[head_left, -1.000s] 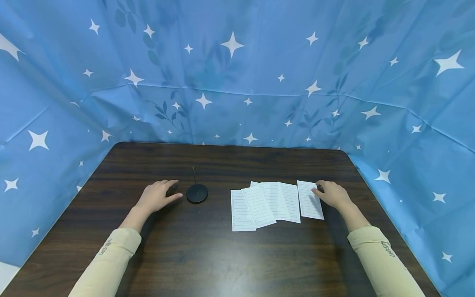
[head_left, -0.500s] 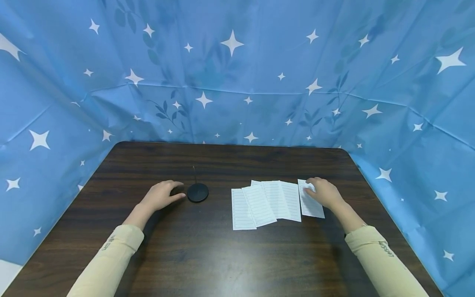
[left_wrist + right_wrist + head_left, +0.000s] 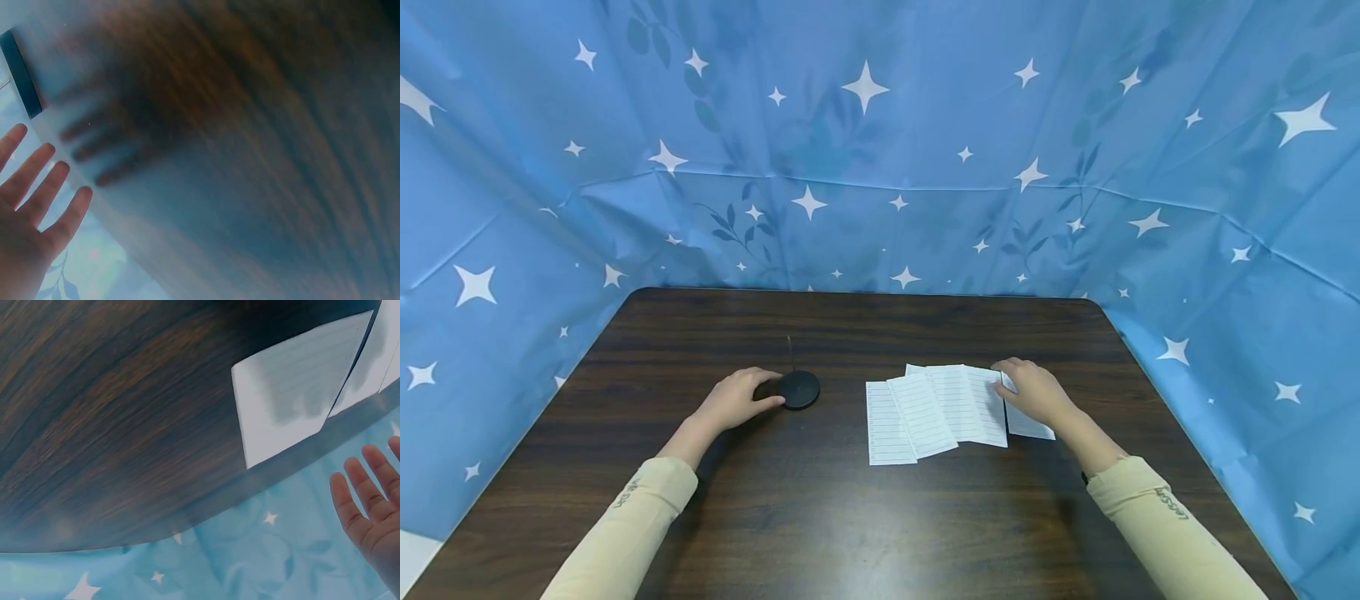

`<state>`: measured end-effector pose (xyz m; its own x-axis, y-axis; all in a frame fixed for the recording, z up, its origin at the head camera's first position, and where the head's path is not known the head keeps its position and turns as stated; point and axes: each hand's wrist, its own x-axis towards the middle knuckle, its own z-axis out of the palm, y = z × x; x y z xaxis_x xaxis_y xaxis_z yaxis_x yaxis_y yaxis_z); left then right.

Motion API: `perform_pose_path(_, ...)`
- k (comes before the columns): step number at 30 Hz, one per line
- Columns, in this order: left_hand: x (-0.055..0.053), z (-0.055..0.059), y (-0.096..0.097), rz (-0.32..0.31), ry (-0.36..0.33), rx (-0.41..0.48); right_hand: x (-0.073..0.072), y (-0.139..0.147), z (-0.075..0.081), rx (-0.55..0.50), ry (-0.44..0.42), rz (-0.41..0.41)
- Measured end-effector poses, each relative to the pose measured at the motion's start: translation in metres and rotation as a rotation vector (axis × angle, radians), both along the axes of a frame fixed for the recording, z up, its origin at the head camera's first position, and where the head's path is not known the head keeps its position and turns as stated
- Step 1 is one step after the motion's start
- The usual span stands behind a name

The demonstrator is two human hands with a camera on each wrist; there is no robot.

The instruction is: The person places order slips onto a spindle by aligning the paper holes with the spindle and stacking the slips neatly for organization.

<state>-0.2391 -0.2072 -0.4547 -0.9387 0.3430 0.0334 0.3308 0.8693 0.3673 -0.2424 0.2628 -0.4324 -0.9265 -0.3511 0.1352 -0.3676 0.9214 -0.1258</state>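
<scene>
My left hand [image 3: 737, 400] is just left of a round black disc [image 3: 800, 390] with a thin wire running up behind it, thumb and fingers beside its rim; I cannot tell if they touch. In the left wrist view the fingers [image 3: 42, 194] look straight and spread over the table, near the disc's dark edge [image 3: 22, 75]. My right hand [image 3: 1037, 393] hovers above a white lined card [image 3: 1030, 427], covering part of it, its fingertips near the neighbouring card [image 3: 987, 404]. Straight, slightly spread fingers [image 3: 374, 500] show in the right wrist view. Neither hand holds anything.
More white lined cards [image 3: 922, 415] lie overlapping in a fan left of the right-hand card, between both hands. All lie on a dark wood-grain table [image 3: 850, 517]. A blue curtain with white stars [image 3: 880, 150] hangs behind the far edge and the sides.
The left hand has moved right, closer to the black disc. The right hand has slid left across the rightmost card, covering its upper part. Cards and disc lie where they were.
</scene>
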Motion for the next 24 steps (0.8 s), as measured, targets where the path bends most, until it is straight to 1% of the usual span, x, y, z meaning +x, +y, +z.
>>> perform_pose_path(3, 0.0, -0.001, 0.001, 0.002, -0.037, 0.05, 0.001, -0.008, -0.002, 0.0, 0.016, 0.039)
perform_pose_path(5, 0.0, -0.001, 0.001, -0.006, -0.047, 0.075, 0.001, -0.013, -0.004, -0.003, 0.022, 0.058)
perform_pose_path(9, 0.0, 0.0, 0.003, -0.017, -0.068, 0.099, 0.003, -0.024, -0.005, -0.028, 0.014, 0.095)
perform_pose_path(13, -0.001, -0.001, 0.005, -0.01, -0.092, 0.092, 0.005, -0.037, -0.006, -0.07, 0.007, 0.149)
perform_pose_path(16, -0.002, -0.002, 0.006, -0.005, -0.097, 0.075, 0.005, -0.045, -0.008, -0.09, 0.014, 0.188)
perform_pose_path(21, -0.005, 0.0, 0.01, -0.001, -0.119, 0.039, 0.001, -0.052, -0.015, -0.073, 0.02, 0.215)
perform_pose_path(24, -0.005, 0.002, 0.011, 0.005, -0.121, 0.039, 0.001, -0.058, -0.018, -0.049, 0.022, 0.216)
